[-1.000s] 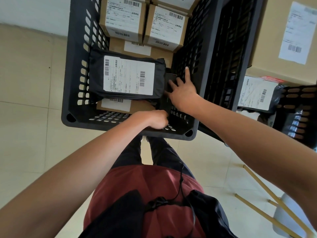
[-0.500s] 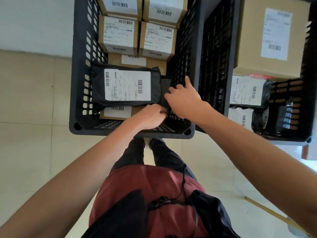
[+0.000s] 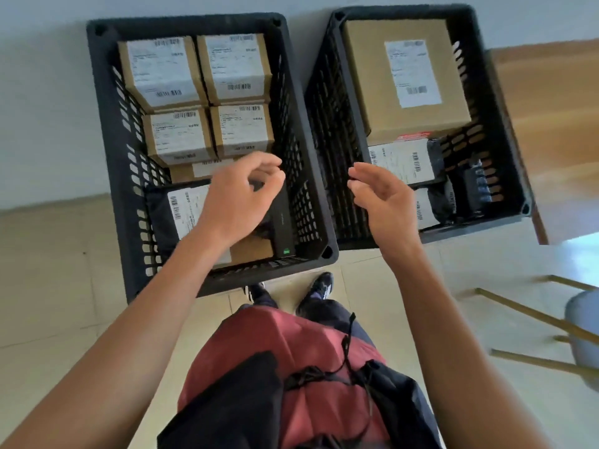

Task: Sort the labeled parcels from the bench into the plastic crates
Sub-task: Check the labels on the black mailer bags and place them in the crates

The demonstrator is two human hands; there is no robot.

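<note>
Left crate (image 3: 107, 124) holds four small boxes (image 3: 181, 137) and a black bag (image 3: 162, 215); right crate (image 3: 505, 131), beside it, holds more. Left hand (image 3: 240, 199) and right hand (image 3: 382, 202) hover above, fingers loose, empty. Desk out of view; remainder unknown.

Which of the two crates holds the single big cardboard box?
The right-hand crate: one large labelled box fills its far half. The left crate holds four smaller boxes there instead.

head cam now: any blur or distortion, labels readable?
Head view: motion blur smears the small box labels; barcodes show, text unreadable. Wide-angle distortion splays the left crate and right crate outward. Chair legs streak at right. Soft, even light; no glare on the labels.
</note>
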